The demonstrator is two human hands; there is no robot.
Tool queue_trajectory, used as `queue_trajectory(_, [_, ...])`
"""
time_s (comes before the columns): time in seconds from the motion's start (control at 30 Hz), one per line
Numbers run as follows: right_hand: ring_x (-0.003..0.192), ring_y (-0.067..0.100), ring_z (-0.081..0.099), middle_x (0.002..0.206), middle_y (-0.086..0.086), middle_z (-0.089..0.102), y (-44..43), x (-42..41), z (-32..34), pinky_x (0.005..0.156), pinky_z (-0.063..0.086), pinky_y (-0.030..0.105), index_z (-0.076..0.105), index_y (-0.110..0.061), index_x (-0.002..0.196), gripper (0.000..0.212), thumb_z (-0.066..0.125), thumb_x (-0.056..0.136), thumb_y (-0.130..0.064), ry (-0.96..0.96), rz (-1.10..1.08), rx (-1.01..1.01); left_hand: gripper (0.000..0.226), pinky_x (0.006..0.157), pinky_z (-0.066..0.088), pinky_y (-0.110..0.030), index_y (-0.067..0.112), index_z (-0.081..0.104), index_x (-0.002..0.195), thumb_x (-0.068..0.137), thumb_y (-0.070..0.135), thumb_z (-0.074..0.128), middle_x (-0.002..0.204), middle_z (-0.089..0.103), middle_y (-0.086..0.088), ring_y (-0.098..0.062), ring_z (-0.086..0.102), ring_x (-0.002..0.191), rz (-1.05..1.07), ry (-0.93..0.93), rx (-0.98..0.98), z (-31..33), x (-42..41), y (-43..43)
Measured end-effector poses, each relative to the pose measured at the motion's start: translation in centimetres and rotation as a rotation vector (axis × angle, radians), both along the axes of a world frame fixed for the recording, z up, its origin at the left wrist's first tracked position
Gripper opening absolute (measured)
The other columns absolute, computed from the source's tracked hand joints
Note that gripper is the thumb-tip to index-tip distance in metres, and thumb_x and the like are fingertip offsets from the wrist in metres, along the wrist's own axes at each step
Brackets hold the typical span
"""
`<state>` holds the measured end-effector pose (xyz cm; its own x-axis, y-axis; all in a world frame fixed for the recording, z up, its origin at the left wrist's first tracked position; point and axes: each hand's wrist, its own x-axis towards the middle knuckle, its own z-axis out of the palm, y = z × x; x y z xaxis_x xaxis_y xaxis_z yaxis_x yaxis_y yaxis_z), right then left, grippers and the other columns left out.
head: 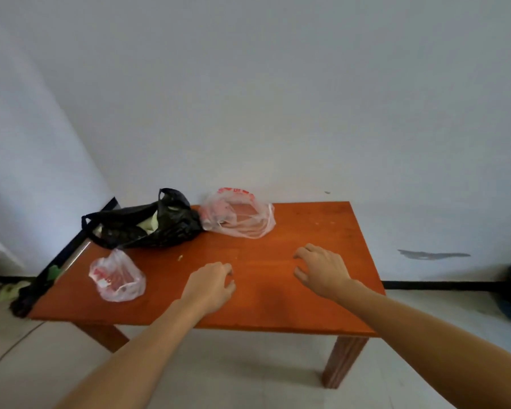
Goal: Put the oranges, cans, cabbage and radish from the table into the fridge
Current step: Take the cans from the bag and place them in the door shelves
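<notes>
Bags of thin plastic, three in all, are seen on the orange wooden table (307, 225), which is set against a pale wall. At the back left a black bag (171, 231) is slumped with its mouth open, and a pale greenish lump (149, 224) is shown inside it; whether this is the cabbage or the radish cannot be told. Just beside it, touching its right side, a clear bag with red print (242, 219) is lying loosely open, and its contents cannot be made out through the crumpled film. Near the front left edge a smaller clear bag (117, 277), also printed in red, is flattened on the wood and looks slack. The left hand (211, 286) and the right hand (322, 268) are held low over the bare middle of the table, apart from each other and from every bag. Their fingers are loosely curled downward and nothing is gripped by either.
</notes>
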<state>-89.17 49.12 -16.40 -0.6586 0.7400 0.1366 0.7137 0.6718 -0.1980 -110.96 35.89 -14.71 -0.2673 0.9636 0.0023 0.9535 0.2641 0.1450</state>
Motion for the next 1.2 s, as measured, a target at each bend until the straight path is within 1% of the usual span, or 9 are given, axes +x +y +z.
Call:
queue_trajectory(0.1, [0.107, 0.018, 0.057, 0.120, -0.006, 0.056, 2.2, -4.7, -1.1, 0.081, 0.049, 0.034, 0.055, -0.026, 0.123, 0.035, 0.050, 0.092, -0.041, -0.009, -0.040, -0.008, 0.029, 0.088, 0.046, -0.035, 0.023, 0.060, 0.117, 0.092, 0.034, 0.051, 0.116, 0.062, 0.002, -0.019, 0.058, 0.107, -0.032, 0.011, -0.004, -0.7, -5.0, 2.8])
queue_trajectory(0.33, [0.104, 0.019, 0.060, 0.120, -0.006, 0.057, 7.3, -13.9, -1.5, 0.081, 0.050, 0.035, 0.054, -0.027, 0.125, 0.035, 0.051, 0.092, -0.038, 0.022, -0.172, -0.060, 0.028, 0.084, 0.051, -0.039, 0.021, 0.062, 0.113, 0.090, 0.033, 0.051, 0.113, 0.065, -0.001, -0.022, 0.062, 0.101, -0.088, 0.014, -0.011, -0.5, -16.9, 10.1])
queue_trajectory(0.53, [0.102, 0.016, 0.060, 0.118, -0.006, 0.058, 11.6, -18.2, -2.5, 0.080, 0.049, 0.030, 0.053, -0.028, 0.126, 0.035, 0.049, 0.092, -0.036, 0.007, -0.202, -0.079, 0.038, 0.082, 0.053, -0.040, 0.021, 0.057, 0.123, 0.087, 0.034, 0.053, 0.116, 0.062, -0.005, -0.028, 0.063, 0.098, -0.156, -0.041, -0.052, -2.9, -21.2, 16.9])
queue_trajectory(0.8, [0.095, 0.017, 0.063, 0.111, -0.007, 0.062, 20.9, -23.5, -7.1, 0.075, 0.051, 0.032, 0.057, -0.029, 0.120, 0.029, 0.050, 0.093, -0.037, 0.078, -0.224, -0.162, 0.058, 0.103, 0.039, -0.044, 0.018, 0.043, 0.136, 0.084, 0.039, 0.057, 0.142, 0.041, -0.004, -0.026, 0.037, 0.131, -0.301, -0.024, -0.173, -8.1, -23.5, 28.5])
queue_trajectory(0.93, [0.092, 0.015, 0.063, 0.113, -0.008, 0.062, 25.7, -26.6, -10.0, 0.074, 0.052, 0.030, 0.059, -0.029, 0.116, 0.026, 0.048, 0.093, -0.034, 0.095, -0.257, -0.222, 0.078, 0.114, 0.026, -0.044, 0.022, 0.028, 0.146, 0.080, 0.040, 0.066, 0.154, 0.024, -0.008, -0.028, 0.021, 0.143, -0.419, 0.139, -0.301, -11.4, -24.9, 34.1])
queue_trajectory(1.03, [0.101, 0.019, 0.061, 0.115, -0.005, 0.061, 28.5, -29.0, -11.1, 0.076, 0.051, 0.034, 0.060, -0.026, 0.117, 0.028, 0.049, 0.092, -0.032, 0.066, -0.232, -0.220, 0.086, 0.118, 0.013, -0.049, 0.030, 0.012, 0.151, 0.084, 0.033, 0.065, 0.160, 0.009, -0.007, -0.030, 0.003, 0.147, -0.481, 0.249, -0.387, -13.8, -27.0, 37.1])
queue_trajectory(1.07, [0.107, 0.020, 0.059, 0.120, -0.004, 0.060, 29.2, -29.9, -11.4, 0.077, 0.052, 0.037, 0.059, -0.026, 0.119, 0.030, 0.049, 0.092, -0.032, 0.042, -0.192, -0.198, 0.082, 0.118, 0.013, -0.051, 0.031, 0.009, 0.151, 0.087, 0.026, 0.060, 0.160, 0.011, -0.008, -0.031, 0.004, 0.147, -0.512, 0.283, -0.412, -14.3, -27.7, 37.7])
queue_trajectory(1.13, [0.120, 0.021, 0.051, 0.133, -0.001, 0.054, 30.7, -32.0, -11.5, 0.080, 0.052, 0.038, 0.056, -0.024, 0.126, 0.035, 0.051, 0.092, -0.032, -0.003, -0.080, -0.132, 0.075, 0.114, 0.019, -0.053, 0.032, 0.007, 0.151, 0.091, 0.013, 0.049, 0.154, 0.028, -0.005, -0.030, 0.020, 0.143, -0.565, 0.322, -0.442, -14.9, -29.5, 38.3])
queue_trajectory(1.2, [0.128, 0.022, 0.045, 0.140, 0.002, 0.049, 32.3, -34.7, -11.6, 0.093, 0.048, 0.038, 0.055, -0.022, 0.128, 0.039, 0.052, 0.091, -0.032, -0.057, 0.063, -0.056, 0.064, 0.109, 0.026, -0.051, 0.034, 0.021, 0.147, 0.093, 0.009, 0.042, 0.146, 0.043, 0.001, -0.026, 0.038, 0.133, -0.572, 0.293, -0.470, -15.2, -31.9, 38.7])
